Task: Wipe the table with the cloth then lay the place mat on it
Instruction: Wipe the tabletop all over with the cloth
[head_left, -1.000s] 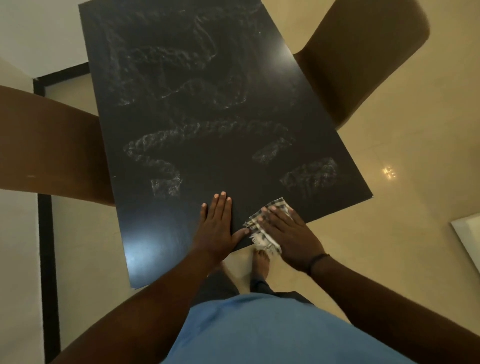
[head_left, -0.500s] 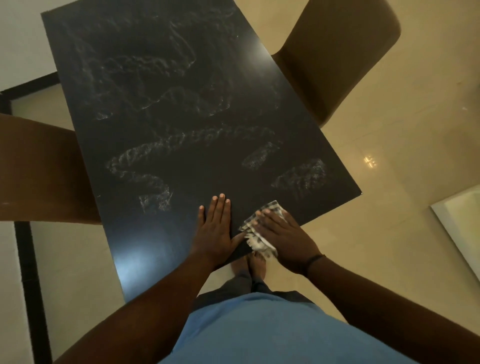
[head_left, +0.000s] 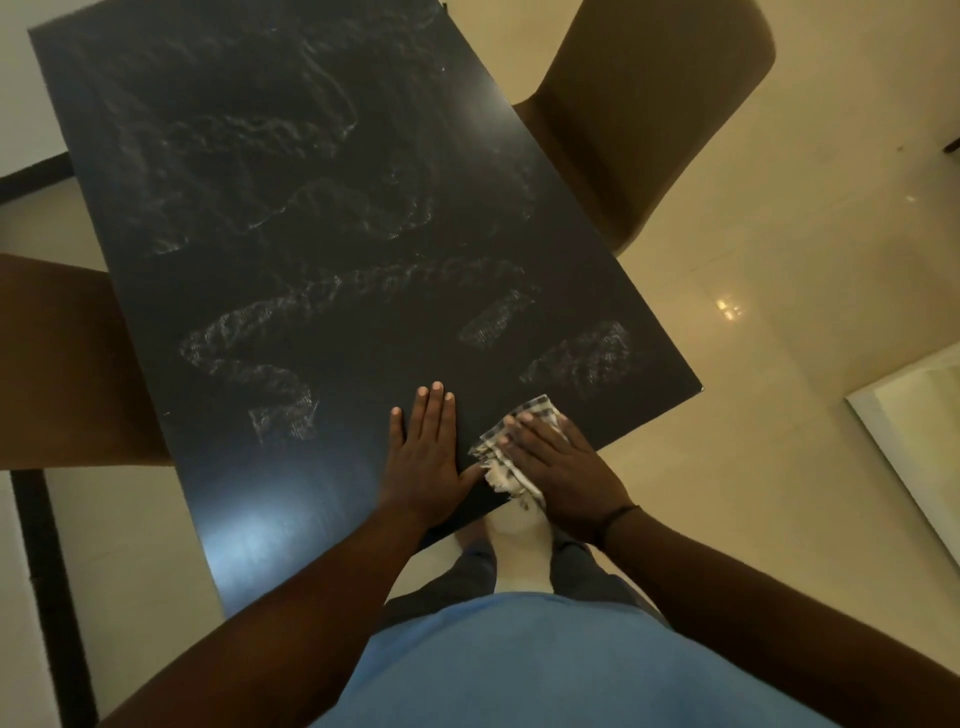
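Single head-worn view, looking steeply down, close over the table (head_left: 322, 208) near edge

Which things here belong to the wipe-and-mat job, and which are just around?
Job:
- table, streaked with wipe marks
- cloth, under the right hand at the near edge
- left hand, flat on the table
- place mat: not in view

Around:
- left chair
- right chair

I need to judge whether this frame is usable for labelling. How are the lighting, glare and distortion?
Head view: dim, warm light; a bluish glare patch on the table near its front edge, left of the left hand; bright reflections on the glossy floor; wide-angle bending of the table edges; the cloth under the right hand stays readable.
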